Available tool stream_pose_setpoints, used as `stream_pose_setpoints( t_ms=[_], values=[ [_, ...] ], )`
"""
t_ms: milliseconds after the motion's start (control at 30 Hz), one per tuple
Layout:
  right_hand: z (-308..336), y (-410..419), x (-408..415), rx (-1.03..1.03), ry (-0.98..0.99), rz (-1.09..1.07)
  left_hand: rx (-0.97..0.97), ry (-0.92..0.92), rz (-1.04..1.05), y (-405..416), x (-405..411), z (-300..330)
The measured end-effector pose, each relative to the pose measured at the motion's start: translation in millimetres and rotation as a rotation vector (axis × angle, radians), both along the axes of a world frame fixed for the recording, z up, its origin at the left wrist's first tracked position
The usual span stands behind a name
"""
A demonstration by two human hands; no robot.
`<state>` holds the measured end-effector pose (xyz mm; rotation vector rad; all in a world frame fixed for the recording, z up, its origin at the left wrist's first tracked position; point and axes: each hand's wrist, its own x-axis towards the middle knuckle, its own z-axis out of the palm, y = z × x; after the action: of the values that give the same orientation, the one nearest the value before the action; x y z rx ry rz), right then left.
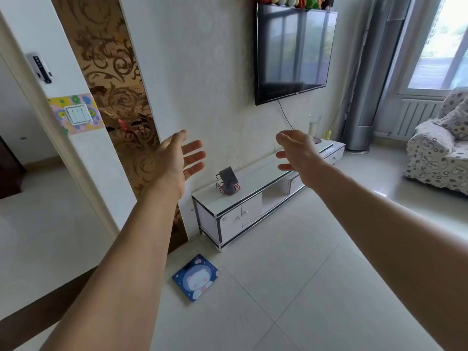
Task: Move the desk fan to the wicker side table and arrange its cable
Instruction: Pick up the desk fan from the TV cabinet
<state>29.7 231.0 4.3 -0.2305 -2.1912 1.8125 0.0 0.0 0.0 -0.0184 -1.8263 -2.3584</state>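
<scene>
Both of my arms reach forward at chest height, palms facing each other. My left hand (177, 158) has straight, spread fingers and holds nothing. My right hand (296, 150) is also empty, its fingers relaxed and slightly bent. Below and between them, a small dark device (229, 182) with thin red and black wires stands on the left end of the white TV cabinet (253, 201); I cannot tell whether it is the desk fan. No wicker side table is in view.
A wall-mounted TV (295, 51) hangs above the cabinet, its cable running down. A blue cartoon scale (196, 277) lies on the tiled floor. A tower air conditioner (367, 97) stands in the corner, a patterned sofa (440, 153) at right, a doorway at left.
</scene>
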Motion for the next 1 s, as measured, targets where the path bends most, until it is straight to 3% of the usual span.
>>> stream_pose_setpoints(
  t_ms=[267,767,1000],
  values=[
    [-19,7,-59,-0.014,-0.018,-0.005,0.021,-0.042,0.005,13,-55,-19],
    [-55,7,-262,-0.008,-0.111,-0.015,-0.064,-0.183,-0.001,23,-260,-60],
    [-75,25,-327,-0.011,-0.147,-0.024,0.007,-0.279,-0.063,48,-324,-77]
  ],
)
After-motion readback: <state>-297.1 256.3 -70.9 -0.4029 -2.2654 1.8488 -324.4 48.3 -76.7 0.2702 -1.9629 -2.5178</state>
